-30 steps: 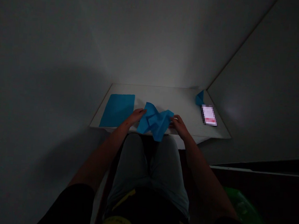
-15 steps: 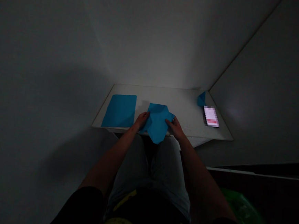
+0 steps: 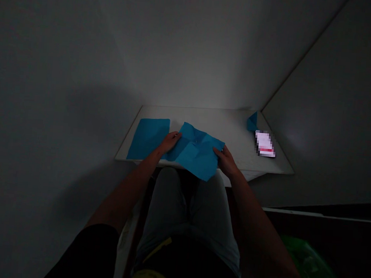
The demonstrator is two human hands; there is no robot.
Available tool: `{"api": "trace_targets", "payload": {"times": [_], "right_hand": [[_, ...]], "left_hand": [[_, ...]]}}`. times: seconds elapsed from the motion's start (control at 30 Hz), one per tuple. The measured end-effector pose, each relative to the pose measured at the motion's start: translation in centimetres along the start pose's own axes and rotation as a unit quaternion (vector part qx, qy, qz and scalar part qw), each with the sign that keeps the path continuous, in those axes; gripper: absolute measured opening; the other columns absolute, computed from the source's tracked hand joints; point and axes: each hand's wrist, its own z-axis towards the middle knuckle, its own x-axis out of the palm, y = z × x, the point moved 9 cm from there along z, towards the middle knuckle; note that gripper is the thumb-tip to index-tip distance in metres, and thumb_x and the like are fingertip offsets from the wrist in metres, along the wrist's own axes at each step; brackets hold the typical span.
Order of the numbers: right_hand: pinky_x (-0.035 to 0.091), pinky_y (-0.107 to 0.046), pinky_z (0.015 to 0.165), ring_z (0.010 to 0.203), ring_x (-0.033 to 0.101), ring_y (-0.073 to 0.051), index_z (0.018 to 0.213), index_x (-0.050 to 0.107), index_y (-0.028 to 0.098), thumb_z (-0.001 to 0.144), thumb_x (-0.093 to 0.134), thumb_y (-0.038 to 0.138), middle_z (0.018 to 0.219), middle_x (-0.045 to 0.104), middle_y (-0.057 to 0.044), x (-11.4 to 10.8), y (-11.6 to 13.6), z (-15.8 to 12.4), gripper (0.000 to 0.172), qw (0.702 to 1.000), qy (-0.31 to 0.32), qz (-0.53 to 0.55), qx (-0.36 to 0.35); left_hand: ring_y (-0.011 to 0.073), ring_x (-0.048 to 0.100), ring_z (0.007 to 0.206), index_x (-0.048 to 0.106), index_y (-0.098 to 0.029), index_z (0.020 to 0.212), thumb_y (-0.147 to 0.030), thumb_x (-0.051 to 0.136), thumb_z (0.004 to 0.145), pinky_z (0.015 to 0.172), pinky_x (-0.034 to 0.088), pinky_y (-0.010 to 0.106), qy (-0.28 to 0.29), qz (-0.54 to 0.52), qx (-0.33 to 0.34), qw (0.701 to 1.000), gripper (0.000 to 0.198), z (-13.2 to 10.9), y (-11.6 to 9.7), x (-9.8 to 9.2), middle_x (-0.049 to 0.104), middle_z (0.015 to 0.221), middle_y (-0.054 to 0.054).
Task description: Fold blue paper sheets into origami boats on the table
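Observation:
A creased sheet of blue paper [image 3: 200, 153] is held between my two hands, over the front edge of the table. My left hand [image 3: 170, 141] pinches its left side, and my right hand [image 3: 226, 158] grips its right side with the thumb on top. The sheet lies partly unfolded, with fold lines near its middle and its lower corner hanging past the edge. To the left, partly behind my left hand and forearm, lies a flat blue sheet [image 3: 149, 136].
The white table [image 3: 219, 118] meets walls at the back and right. At its right end are a small folded blue paper piece [image 3: 252, 122] and a phone [image 3: 264, 144] with a lit, blurred screen. A green plastic bag [image 3: 313, 267] lies low on the right.
The blue paper has opened from a smaller folded shape into a wider sheet. My left hand has moved left and slightly up, my right hand a little to the right.

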Motion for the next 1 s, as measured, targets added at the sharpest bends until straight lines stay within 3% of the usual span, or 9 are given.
{"api": "trace_targets", "payload": {"times": [0.07,0.2,0.27,0.37,0.53,0.67,0.77,0.9,1.0], "right_hand": [[0.06,-0.053,0.104,0.121,0.07,-0.032,0.139,0.055,0.032,0.079,0.084,0.057,0.134,0.073,-0.009,0.1,-0.3,-0.1,0.072,1.0,0.014,-0.019,0.002],[0.061,-0.054,0.1,0.118,0.069,-0.032,0.16,0.033,0.033,0.07,0.09,0.059,0.14,0.065,-0.013,0.0,-0.6,0.5,0.109,0.992,0.007,-0.121,-0.031],[0.06,-0.055,0.102,0.121,0.067,-0.033,0.164,0.027,0.034,0.068,0.091,0.062,0.143,0.061,-0.014,-0.3,-0.5,1.0,0.119,0.984,-0.003,-0.166,-0.061],[0.052,-0.061,0.112,0.133,0.06,-0.036,0.164,0.033,0.033,0.07,0.089,0.067,0.146,0.059,-0.014,-0.3,0.1,1.8,0.115,0.968,0.015,-0.222,-0.112],[0.04,-0.064,0.124,0.144,0.052,-0.043,0.145,0.063,0.027,0.055,0.098,0.066,0.148,0.062,-0.014,0.1,2.7,1.9,0.104,0.936,0.048,-0.304,-0.169],[0.049,-0.06,0.118,0.129,0.067,-0.039,0.121,0.078,0.024,0.066,0.094,0.064,0.128,0.077,-0.009,2.4,3.6,0.8,0.07,0.946,0.172,-0.258,-0.091],[0.055,-0.06,0.112,0.121,0.072,-0.039,0.122,0.08,0.023,0.066,0.095,0.06,0.124,0.08,-0.009,3.6,3.6,-0.4,0.069,0.948,0.235,-0.215,-0.008],[0.055,-0.06,0.115,0.125,0.072,-0.037,0.13,0.077,0.024,0.071,0.092,0.062,0.13,0.079,-0.008,3.5,3.6,-1.2,0.071,0.958,0.23,-0.171,0.031],[0.056,-0.059,0.115,0.127,0.072,-0.037,0.135,0.075,0.025,0.077,0.089,0.063,0.135,0.077,-0.01,2.8,3.2,-1.5,0.071,0.965,0.201,-0.159,0.056]], "left_hand": [[0.0229,0.062,0.078,0.067,-0.023,0.079,-0.055,0.062,0.098,0.075,0.049,0.033,0.015,-0.013,-0.004,1.0,0.038,0.4,-0.3,0.4,0.067,0.078,0.006],[0.0239,0.064,0.085,0.07,-0.021,0.088,-0.065,0.06,0.096,0.077,0.052,0.033,0.047,-0.045,-0.003,0.998,0.046,0.3,-0.9,2.3,0.072,0.086,0.008],[0.024,0.066,0.089,0.071,-0.02,0.094,-0.067,0.058,0.096,0.08,0.053,0.034,0.069,-0.057,-0.015,0.996,0.049,-0.1,-1.1,3.5,0.074,0.092,0.008],[0.0245,0.067,0.093,0.072,-0.018,0.102,-0.068,0.058,0.096,0.084,0.054,0.035,0.111,-0.067,-0.032,0.991,0.053,-0.8,-1.4,5.1,0.076,0.098,0.008],[0.0274,0.068,0.106,0.076,-0.016,0.109,-0.07,0.06,0.094,0.095,0.055,0.038,0.142,-0.073,-0.017,0.987,0.058,-1.1,-2.7,5.7,0.079,0.11,0.011],[0.0291,0.069,0.109,0.076,-0.015,0.113,-0.076,0.062,0.091,0.097,0.055,0.039,0.18,-0.081,0.004,0.98,0.066,-1.3,-3.8,5.7,0.078,0.112,0.012],[0.0287,0.07,0.108,0.076,-0.015,0.112,-0.076,0.06,0.092,0.097,0.054,0.039,0.188,-0.054,0.026,0.98,0.066,-1.1,-4.5,5.4,0.078,0.113,0.013],[0.0247,0.069,0.096,0.075,-0.017,0.103,-0.065,0.051,0.101,0.089,0.053,0.036,0.167,0.034,0.063,0.983,0.054,-0.6,-5.4,4.8,0.076,0.101,0.009],[0.0226,0.068,0.092,0.073,-0.019,0.098,-0.056,0.049,0.105,0.088,0.052,0.033,0.114,0.118,0.097,0.982,0.045,0.3,-6.6,3.5,0.075,0.095,0.006]]}}
